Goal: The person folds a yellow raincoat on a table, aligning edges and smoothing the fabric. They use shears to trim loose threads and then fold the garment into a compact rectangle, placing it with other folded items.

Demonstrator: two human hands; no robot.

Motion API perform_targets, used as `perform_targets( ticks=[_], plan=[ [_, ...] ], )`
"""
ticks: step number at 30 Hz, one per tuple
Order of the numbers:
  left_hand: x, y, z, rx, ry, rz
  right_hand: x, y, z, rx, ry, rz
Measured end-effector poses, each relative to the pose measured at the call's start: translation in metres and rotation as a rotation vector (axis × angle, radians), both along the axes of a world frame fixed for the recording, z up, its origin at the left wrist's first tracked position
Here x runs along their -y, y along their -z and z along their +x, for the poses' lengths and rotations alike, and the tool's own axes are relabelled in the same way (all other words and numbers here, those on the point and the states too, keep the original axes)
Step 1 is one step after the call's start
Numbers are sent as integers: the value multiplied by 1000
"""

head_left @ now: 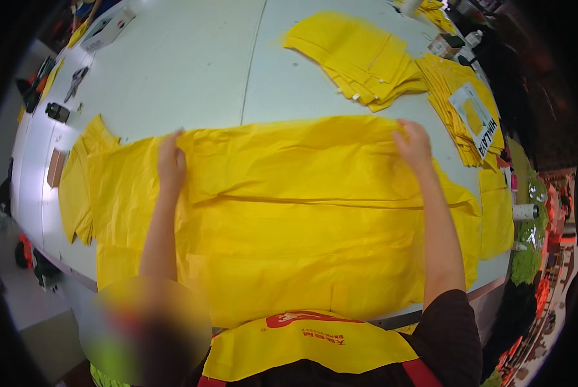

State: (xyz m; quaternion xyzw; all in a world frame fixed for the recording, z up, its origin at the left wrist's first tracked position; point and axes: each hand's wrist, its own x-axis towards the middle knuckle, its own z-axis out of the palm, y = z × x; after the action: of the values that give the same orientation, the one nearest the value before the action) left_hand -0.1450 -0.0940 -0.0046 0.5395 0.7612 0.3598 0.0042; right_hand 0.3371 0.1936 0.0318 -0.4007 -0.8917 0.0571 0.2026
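Observation:
A large piece of thin yellow fabric (pixel 302 226) covers the near part of the table, creased lengthwise and reaching to my body. My left hand (pixel 171 162) grips it at the far edge, left of centre, with fingers curled. At the right end of that far edge, my right hand (pixel 413 148) has its fingers closed on the fabric, slightly blurred. Between the two hands the edge runs nearly straight. Beyond my left hand, a stack of curved yellow pieces (pixel 76 187) lies partly beneath the fabric's left end.
A fanned stack of yellow panels (pixel 353 55) lies at the far right. Beside it, another yellow stack (pixel 453 97) carries a printed white sheet (pixel 474 119). A thread cone (pixel 525 211) is by the right edge. Scissors (pixel 76 82), a black object (pixel 57 112) and a brown block (pixel 56 168) sit left.

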Motion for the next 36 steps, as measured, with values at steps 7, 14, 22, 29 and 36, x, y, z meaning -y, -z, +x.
perform_targets(
  ticks=[7,14,22,29,36],
  plan=[
    [-24,-36,-61,-457,-108,-817,-40,1,20,-49,231,-954],
    [57,-92,-75,-479,122,-654,60,-76,52,-94,-96,-478],
    [286,-137,46,-575,39,-318,275,-105,171,48,-213,33],
    [395,-10,124,-450,-227,-294,386,-43,140,306,-297,-235],
    [363,-9,116,-344,-168,-149,350,25,146,484,-231,-53]
  ],
)
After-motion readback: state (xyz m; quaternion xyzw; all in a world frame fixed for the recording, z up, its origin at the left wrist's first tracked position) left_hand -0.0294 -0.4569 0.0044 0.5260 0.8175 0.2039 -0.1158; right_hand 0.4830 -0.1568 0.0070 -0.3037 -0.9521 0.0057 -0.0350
